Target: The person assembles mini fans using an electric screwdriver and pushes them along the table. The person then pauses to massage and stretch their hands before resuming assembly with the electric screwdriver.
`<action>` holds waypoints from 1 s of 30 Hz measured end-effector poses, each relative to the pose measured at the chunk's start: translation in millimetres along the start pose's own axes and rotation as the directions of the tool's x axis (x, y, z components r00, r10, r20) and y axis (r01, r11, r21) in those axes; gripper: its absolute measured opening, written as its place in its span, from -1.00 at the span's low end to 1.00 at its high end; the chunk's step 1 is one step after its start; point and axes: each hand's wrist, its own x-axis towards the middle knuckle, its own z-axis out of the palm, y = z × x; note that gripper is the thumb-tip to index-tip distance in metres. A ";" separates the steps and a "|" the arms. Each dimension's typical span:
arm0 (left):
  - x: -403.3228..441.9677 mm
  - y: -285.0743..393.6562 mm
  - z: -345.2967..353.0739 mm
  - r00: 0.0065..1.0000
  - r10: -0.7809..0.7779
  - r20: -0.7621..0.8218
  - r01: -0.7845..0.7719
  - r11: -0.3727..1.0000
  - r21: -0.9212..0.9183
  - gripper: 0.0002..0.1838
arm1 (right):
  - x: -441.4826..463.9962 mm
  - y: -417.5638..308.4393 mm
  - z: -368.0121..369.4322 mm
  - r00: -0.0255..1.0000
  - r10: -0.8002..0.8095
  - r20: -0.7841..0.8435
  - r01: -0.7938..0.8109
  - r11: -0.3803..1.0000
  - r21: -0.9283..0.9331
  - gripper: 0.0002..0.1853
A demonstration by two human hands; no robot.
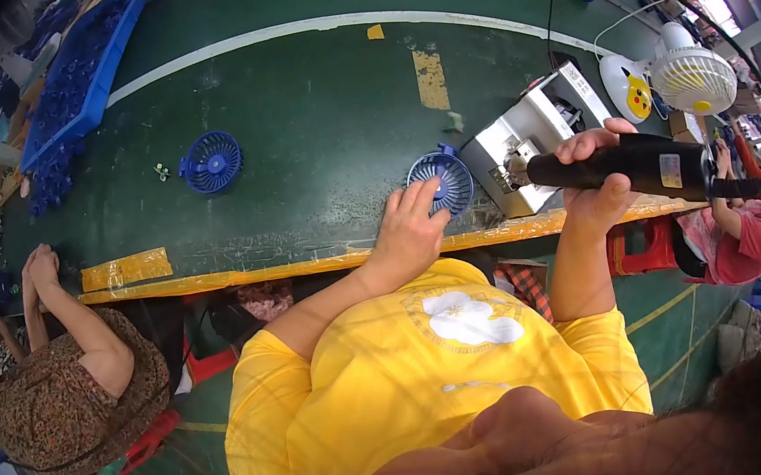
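Observation:
My right hand [598,172] is wrapped around a black electric screwdriver [646,172], which lies nearly level with its tip pointing left. The tip meets the metal front of a white screw feeder [486,166]; whether a screw is on the bit is too small to tell. My left hand [412,241] has its fingers on the near left rim and middle of a blue fan housing [456,183], holding it flat on the bench beside the feeder. A second blue fan housing [213,162] lies farther left, with small pale parts [161,172] next to it.
The green bench [311,150] has a yellow-taped front edge [298,268]. A white fan [694,79] runs or stands at the right, near the screwdriver's cable [755,63]. A blue tray [91,83] of blue parts is at far left. Co-workers sit on both sides.

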 end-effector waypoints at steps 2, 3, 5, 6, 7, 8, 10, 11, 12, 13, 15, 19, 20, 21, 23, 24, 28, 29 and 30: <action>-1.3 -0.7 -1.0 0.999 0.030 0.015 -0.030 0.999 -0.019 -0.80 | 2.3 4.3 4.9 1.000 0.013 -0.006 -0.012 0.999 0.035 -0.33; -3.2 -2.2 -1.5 0.999 0.044 0.015 -0.043 0.999 -0.029 -0.80 | 2.9 7.0 5.9 1.000 0.021 -0.008 -0.021 0.998 0.054 -0.36; -6.9 -2.5 -2.0 0.997 0.073 0.026 -0.071 0.995 -0.067 -0.81 | 5.1 8.3 4.2 0.996 0.086 0.016 -0.087 0.995 0.054 -0.44; -6.3 -0.7 -5.0 0.995 0.091 0.037 -0.088 0.992 -0.096 -0.82 | 5.6 9.4 2.3 0.995 0.096 0.003 -0.096 0.993 0.071 -0.43; -5.5 0.6 -7.7 0.993 0.112 0.046 -0.105 0.987 -0.124 -0.83 | 5.3 10.8 1.1 0.995 0.104 -0.009 -0.102 0.991 0.089 -0.41; -4.6 2.1 -8.8 0.992 0.111 0.056 -0.104 0.989 -0.108 -0.85 | 3.5 11.9 2.2 0.993 0.114 -0.017 -0.111 0.987 0.120 -0.38; -1.3 4.4 -8.3 0.991 0.112 0.069 -0.106 0.991 -0.078 -0.88 | 0.3 13.5 4.7 0.991 0.130 -0.027 -0.123 0.976 0.177 -0.33; -1.3 3.6 -6.9 0.991 0.109 0.072 -0.104 0.992 -0.077 -0.87 | -2.9 14.4 6.6 0.990 0.140 -0.015 -0.136 0.975 0.176 -0.30; -1.3 2.6 -5.2 0.991 0.107 0.075 -0.102 0.992 -0.077 -0.87 | -8.2 16.2 9.3 0.989 0.151 -0.003 -0.148 0.974 0.174 -0.28; -1.6 2.0 -3.8 0.992 0.103 0.079 -0.097 0.992 -0.076 -0.85 | -14.5 18.6 11.8 0.987 0.163 0.009 -0.162 0.972 0.172 -0.25; -2.2 1.1 -2.9 0.991 0.103 0.092 -0.096 0.993 -0.069 -0.82 | -28.1 25.5 14.6 0.980 0.197 0.022 -0.197 0.961 0.193 -0.22; 0.1 2.4 -6.1 0.992 0.117 0.035 -0.114 0.990 -0.085 -0.84 | -43.5 29.9 24.8 0.966 0.253 0.051 -0.258 0.952 0.164 -0.21; 0.0 2.4 -6.1 0.993 0.115 0.034 -0.111 0.990 -0.086 -0.84 | -46.1 31.5 26.0 0.965 0.257 0.056 -0.262 0.952 0.158 -0.21; 0.0 2.4 -6.1 0.993 0.113 0.033 -0.109 0.990 -0.087 -0.84 | -48.1 33.3 26.5 0.964 0.260 0.061 -0.266 0.952 0.151 -0.20; -0.5 2.2 -6.2 0.993 0.100 0.056 -0.095 0.991 -0.095 -0.83 | -48.8 36.8 26.7 0.964 0.253 0.078 -0.264 0.948 0.180 -0.22; -1.4 1.4 -6.2 0.993 0.090 0.079 -0.082 0.991 -0.101 -0.81 | -48.5 37.9 27.4 0.964 0.249 0.089 -0.261 0.948 0.184 -0.23; -1.4 1.1 -6.8 0.992 0.091 0.088 -0.082 0.991 -0.106 -0.80 | -48.7 41.5 30.0 0.958 0.265 0.105 -0.282 0.934 0.218 -0.29; -1.4 1.2 -6.8 0.992 0.094 0.081 -0.086 0.991 -0.103 -0.80 | -49.7 43.5 29.9 0.956 0.270 0.116 -0.290 0.930 0.225 -0.30; -1.4 1.5 -6.7 0.992 0.097 0.075 -0.089 0.991 -0.101 -0.80 | -51.0 46.2 29.3 0.953 0.275 0.127 -0.298 0.926 0.232 -0.32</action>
